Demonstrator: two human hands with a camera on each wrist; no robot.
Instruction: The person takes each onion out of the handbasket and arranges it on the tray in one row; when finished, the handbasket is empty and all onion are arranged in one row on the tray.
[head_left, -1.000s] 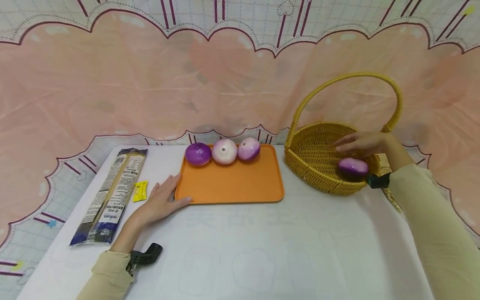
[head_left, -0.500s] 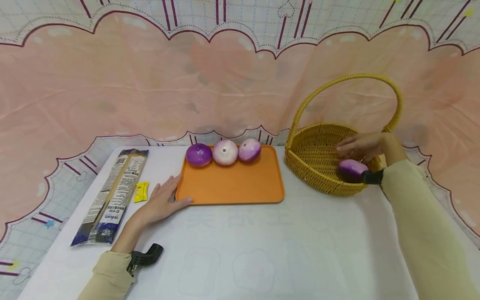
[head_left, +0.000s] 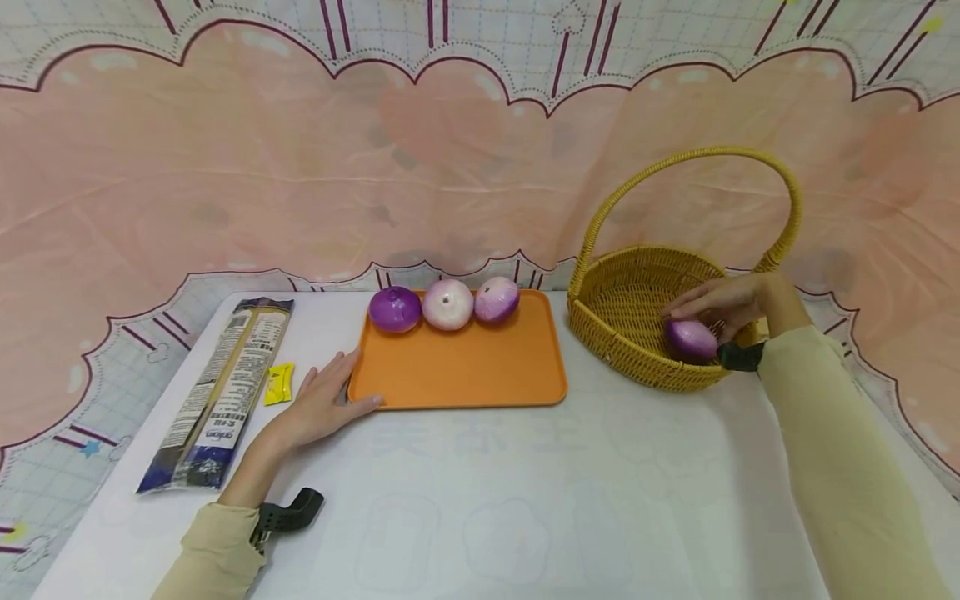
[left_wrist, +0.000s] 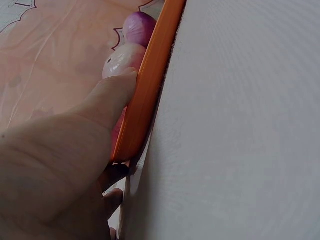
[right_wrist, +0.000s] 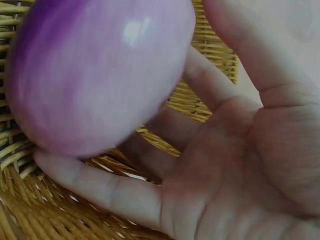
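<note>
Inside the wicker basket (head_left: 626, 343), my right hand (head_left: 731, 302) has its fingers curved round a purple onion (head_left: 692, 341). In the right wrist view that onion (right_wrist: 100, 75) lies against the fingers, with the thumb at its upper right side. My left hand (head_left: 318, 404) rests at the near left corner of an orange tray (head_left: 465, 371), fingers extended along the left edge and thumb at the front edge. Along the tray's back edge sit a dark purple onion (head_left: 394, 309), a whitish onion (head_left: 447, 304) and a pink-purple onion (head_left: 497, 300).
A long plastic packet (head_left: 217, 396) lies at the left of the white table (head_left: 487, 500), with a small yellow sachet (head_left: 279, 384) beside it. The basket's tall arched handle (head_left: 697, 154) rises above the right hand. A patterned cloth (head_left: 375, 183) hangs behind.
The right hand has lowered onto the onion in the basket, and the onion has shifted slightly left and turned. The left hand and tray have stayed in place.
</note>
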